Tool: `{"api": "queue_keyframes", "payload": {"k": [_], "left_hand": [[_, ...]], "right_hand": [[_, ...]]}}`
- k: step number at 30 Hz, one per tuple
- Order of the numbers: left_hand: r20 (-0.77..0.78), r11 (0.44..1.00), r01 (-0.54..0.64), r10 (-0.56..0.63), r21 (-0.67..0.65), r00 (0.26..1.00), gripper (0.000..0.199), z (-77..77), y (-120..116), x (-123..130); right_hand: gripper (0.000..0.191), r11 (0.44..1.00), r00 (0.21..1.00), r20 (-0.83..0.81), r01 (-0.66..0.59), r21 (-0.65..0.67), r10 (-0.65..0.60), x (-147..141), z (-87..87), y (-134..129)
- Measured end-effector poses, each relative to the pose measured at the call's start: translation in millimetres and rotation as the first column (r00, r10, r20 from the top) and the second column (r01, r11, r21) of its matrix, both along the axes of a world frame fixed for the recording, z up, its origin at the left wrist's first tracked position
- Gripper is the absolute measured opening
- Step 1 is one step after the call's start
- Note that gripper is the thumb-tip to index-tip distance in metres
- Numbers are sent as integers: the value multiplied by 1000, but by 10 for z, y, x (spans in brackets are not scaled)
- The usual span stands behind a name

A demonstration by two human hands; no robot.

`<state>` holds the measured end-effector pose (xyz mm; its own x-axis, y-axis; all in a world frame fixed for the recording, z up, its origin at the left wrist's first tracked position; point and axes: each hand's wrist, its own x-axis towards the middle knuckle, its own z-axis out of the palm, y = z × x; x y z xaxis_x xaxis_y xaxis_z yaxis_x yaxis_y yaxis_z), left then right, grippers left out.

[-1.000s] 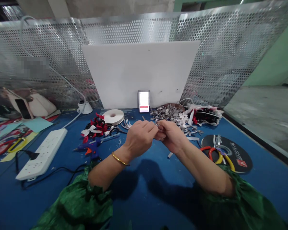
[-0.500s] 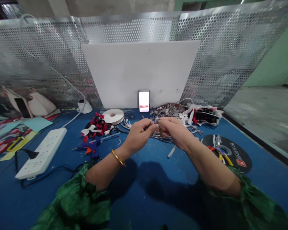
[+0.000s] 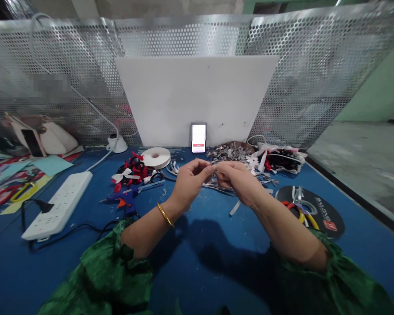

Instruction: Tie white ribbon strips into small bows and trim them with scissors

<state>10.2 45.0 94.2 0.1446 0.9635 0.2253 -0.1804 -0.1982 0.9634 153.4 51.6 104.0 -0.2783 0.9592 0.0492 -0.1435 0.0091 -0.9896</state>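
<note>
My left hand [image 3: 191,180] and my right hand [image 3: 238,180] meet fingertip to fingertip above the middle of the blue table [image 3: 213,271]. Both are closed in a pinch. Whatever lies between the fingertips is too small and too covered to name. Behind the hands is a heap of grey ribbon pieces [image 3: 228,153], with grey strips spread below it. A short pale ribbon strip [image 3: 235,208] lies on the table under my right hand. To the left of my left hand are a white ribbon roll [image 3: 156,158] and a pile of red, black and white bows [image 3: 131,171].
A blue glue gun [image 3: 126,200] and a white power strip [image 3: 59,205] with cables lie at left. Scissors [image 3: 302,213] rest on a black disc [image 3: 328,210] at right. A lit phone [image 3: 198,138] stands before a white board [image 3: 197,96]. Bagged bows [image 3: 282,158] sit back right.
My fingertips are closer together, covering the small pale bit that showed between them. The whole view has shifted slightly; the things on the table stay in place.
</note>
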Motion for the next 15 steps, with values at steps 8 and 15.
{"api": "queue_keyframes", "payload": {"k": [8, 15], "left_hand": [[242, 985, 15, 27, -172, 970, 22, 15, -12, 9], [359, 954, 17, 96, -298, 928, 23, 60, -2, -15]], "right_hand": [[27, 990, 981, -142, -137, -20, 133, 23, 8, -11], [26, 976, 942, -332, -109, -189, 41, 8, -4, -3]]}}
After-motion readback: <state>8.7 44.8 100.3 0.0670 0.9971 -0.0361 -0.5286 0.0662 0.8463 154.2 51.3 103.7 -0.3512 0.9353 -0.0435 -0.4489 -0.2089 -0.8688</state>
